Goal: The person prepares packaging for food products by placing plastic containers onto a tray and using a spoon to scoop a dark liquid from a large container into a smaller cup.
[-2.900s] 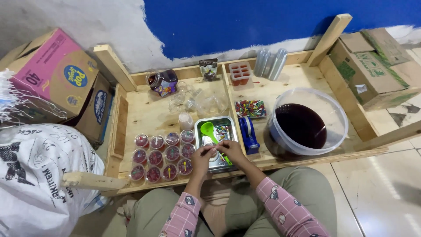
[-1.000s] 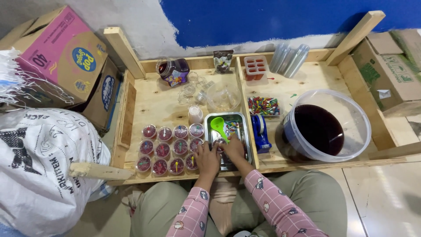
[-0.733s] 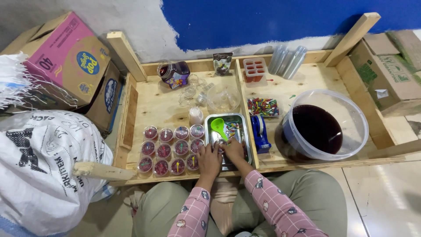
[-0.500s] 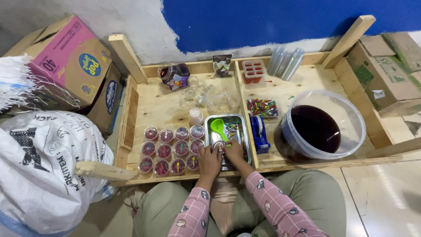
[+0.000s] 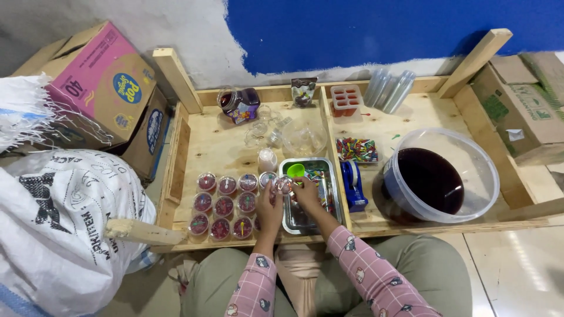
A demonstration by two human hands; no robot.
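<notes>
1. Red jelly fills the small cups [image 5: 225,205] in rows, at nine o'clock from the hands.
2. The left hand [image 5: 269,209] rests its fingers on the nearest row's right end; whether it grips, I cannot tell.
3. The right hand [image 5: 305,194] pinches one small cup [image 5: 284,185] at eleven o'clock, over the metal tray [image 5: 329,170]'s left rim.

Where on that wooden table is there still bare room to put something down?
Bare wood lies left of the jar, above the rows of small filled cups, and between the stacked clear cups and the big tub of dark liquid. It is crowded around the metal tray, where both hands work.
</notes>
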